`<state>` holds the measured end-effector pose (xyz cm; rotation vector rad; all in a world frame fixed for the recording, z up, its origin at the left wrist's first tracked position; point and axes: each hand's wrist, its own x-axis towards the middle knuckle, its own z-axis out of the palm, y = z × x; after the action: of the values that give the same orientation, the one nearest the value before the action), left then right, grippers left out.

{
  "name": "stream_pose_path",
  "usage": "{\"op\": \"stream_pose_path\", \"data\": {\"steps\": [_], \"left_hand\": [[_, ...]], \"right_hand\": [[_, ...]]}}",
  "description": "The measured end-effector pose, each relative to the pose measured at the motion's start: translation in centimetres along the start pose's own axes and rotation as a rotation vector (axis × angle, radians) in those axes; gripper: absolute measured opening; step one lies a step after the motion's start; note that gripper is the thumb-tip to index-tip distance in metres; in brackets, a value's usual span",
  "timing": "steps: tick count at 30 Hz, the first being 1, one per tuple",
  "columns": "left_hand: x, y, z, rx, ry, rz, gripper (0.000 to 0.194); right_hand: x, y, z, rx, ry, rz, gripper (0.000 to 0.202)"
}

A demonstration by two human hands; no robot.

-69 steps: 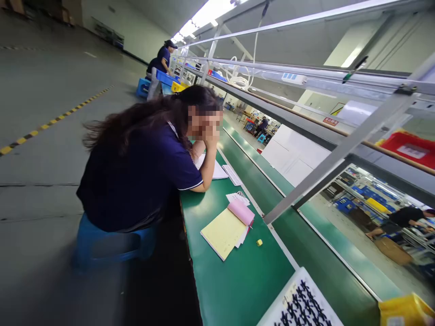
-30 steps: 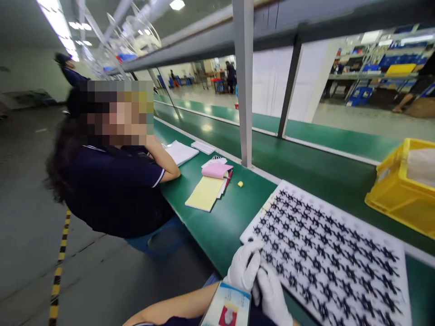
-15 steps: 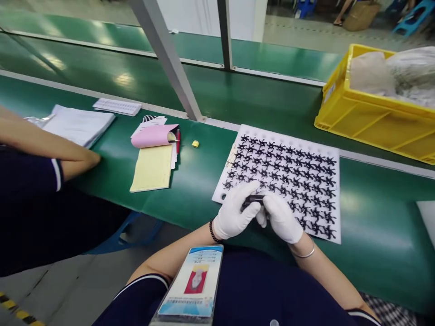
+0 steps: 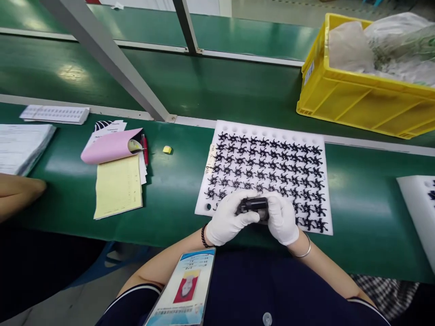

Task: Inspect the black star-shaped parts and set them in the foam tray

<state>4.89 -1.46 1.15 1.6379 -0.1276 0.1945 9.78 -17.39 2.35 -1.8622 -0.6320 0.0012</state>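
Observation:
Both hands wear white gloves and meet at a small black cylindrical part, held over the near edge of a white foam tray. My left hand is closed round the part's left end, thumb along its near side. Against its right end my right hand is closed, fingers curled. What kind of part it is I cannot make out; the gloves cover both its ends. Rows of small black bladed impellers stand in the tray just beyond my hands.
A yellow crate with plastic bags stands at the back right. To the left lie a yellow pad, a red pen and a small yellow object. Another person's arm rests far left. A second foam tray is at right.
The view has turned to the right and closer down. More of the black part now shows between my hands, and my right fingers have shifted to its right end.

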Motion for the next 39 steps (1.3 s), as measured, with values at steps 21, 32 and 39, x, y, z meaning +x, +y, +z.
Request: {"op": "stream_pose_path", "data": {"steps": [21, 32, 39], "left_hand": [[-0.8, -1.3, 0.5, 0.234, 0.175, 0.199, 0.043], [-0.1, -0.3, 0.7, 0.415, 0.257, 0.222, 0.031], [-0.2, -0.3, 0.2, 0.267, 0.180, 0.109, 0.031]], "right_hand": [[-0.1, 0.9, 0.9, -0.165, 0.088, -0.247, 0.030], [-0.3, 1.1, 1.0, -0.188, 0.158, -0.226, 0.030], [0.1, 0.4, 0.8, -0.199, 0.160, -0.317, 0.032]]}}
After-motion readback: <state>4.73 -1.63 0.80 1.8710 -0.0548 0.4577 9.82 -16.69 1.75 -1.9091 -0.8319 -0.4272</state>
